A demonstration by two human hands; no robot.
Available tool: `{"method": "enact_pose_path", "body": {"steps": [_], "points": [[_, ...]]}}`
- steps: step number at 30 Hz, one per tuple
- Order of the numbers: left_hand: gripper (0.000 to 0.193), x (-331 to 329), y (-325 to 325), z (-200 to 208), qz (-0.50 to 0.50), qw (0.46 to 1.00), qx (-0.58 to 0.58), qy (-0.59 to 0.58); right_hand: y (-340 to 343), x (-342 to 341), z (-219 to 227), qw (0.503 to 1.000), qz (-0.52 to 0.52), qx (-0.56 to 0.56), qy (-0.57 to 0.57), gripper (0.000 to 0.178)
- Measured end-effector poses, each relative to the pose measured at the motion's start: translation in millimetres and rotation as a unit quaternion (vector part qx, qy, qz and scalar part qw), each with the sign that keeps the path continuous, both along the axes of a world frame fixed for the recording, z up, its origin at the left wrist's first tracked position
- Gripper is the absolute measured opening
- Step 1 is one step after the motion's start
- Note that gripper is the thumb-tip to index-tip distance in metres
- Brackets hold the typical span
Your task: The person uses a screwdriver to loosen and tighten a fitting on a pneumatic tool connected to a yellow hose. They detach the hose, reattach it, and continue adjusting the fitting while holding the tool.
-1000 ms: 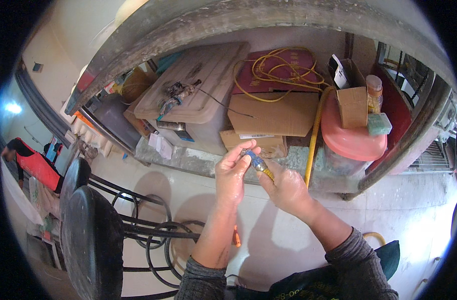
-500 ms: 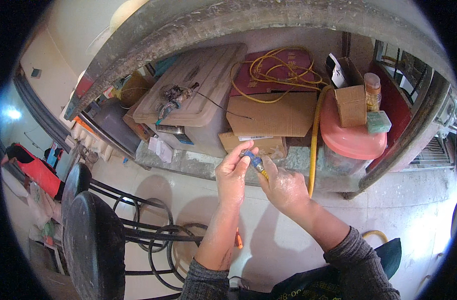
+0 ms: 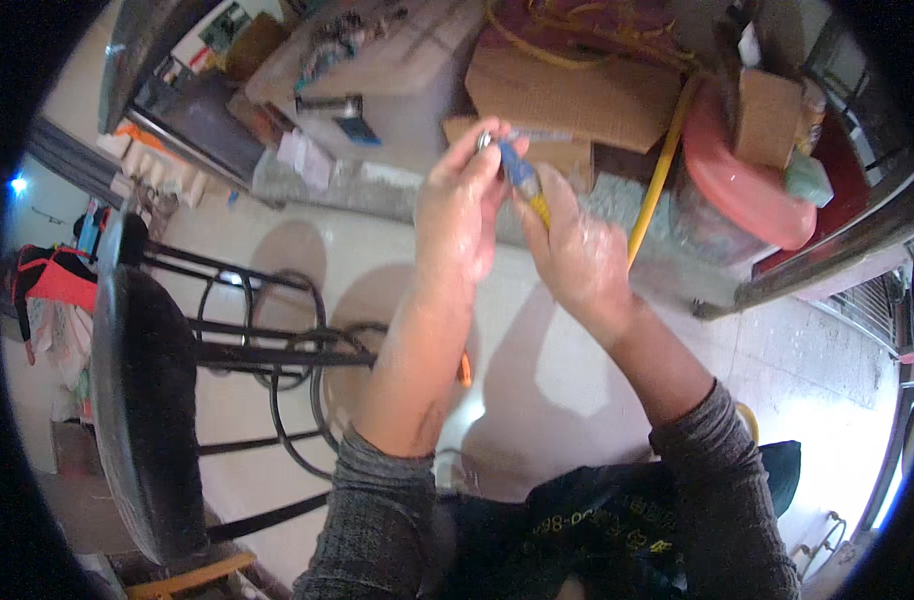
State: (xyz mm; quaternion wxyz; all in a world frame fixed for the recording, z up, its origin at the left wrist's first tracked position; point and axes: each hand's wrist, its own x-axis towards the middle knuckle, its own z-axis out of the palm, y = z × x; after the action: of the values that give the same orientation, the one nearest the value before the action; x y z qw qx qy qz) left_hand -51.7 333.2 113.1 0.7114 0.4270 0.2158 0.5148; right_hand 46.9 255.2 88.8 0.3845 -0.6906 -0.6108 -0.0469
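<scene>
Forearms in grey sleeves rise from the lower edge and meet above the pale floor (image 3: pixel 577 370), just short of the cardboard sheet (image 3: pixel 577 95). The left hand (image 3: pixel 462 215) is raised, fingers curled, its fingertips pinching the small metal end of a blue-and-yellow tool (image 3: pixel 522 178). The right hand (image 3: pixel 582 255) is closed around the tool's yellow lower part, thumb along it. A black stool (image 3: pixel 142 400) stands well left of the cardboard sheet.

A stool (image 3: pixel 147 400) stands left of the hands; beyond them a cardboard sheet (image 3: pixel 577 90) lies between a plastic bin (image 3: pixel 397 90) at left and a round tub (image 3: pixel 747 190) at right
</scene>
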Motion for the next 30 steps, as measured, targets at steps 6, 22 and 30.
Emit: {"method": "enact_pose_path", "body": {"steps": [6,22,30], "points": [[0.030,-26,9,-14,0.013,0.992,-0.076,0.099,15,-30,-12,0.991,0.022,-0.113,0.073,0.044],[0.025,-87,84,-96,0.085,0.984,-0.140,-0.071,-24,-141,-243,0.882,0.343,-0.322,-0.020,0.040],[0.017,-77,55,-82,-0.008,0.989,-0.101,-0.107,-42,-176,-348,0.843,0.105,-0.451,0.274,0.049]]}}
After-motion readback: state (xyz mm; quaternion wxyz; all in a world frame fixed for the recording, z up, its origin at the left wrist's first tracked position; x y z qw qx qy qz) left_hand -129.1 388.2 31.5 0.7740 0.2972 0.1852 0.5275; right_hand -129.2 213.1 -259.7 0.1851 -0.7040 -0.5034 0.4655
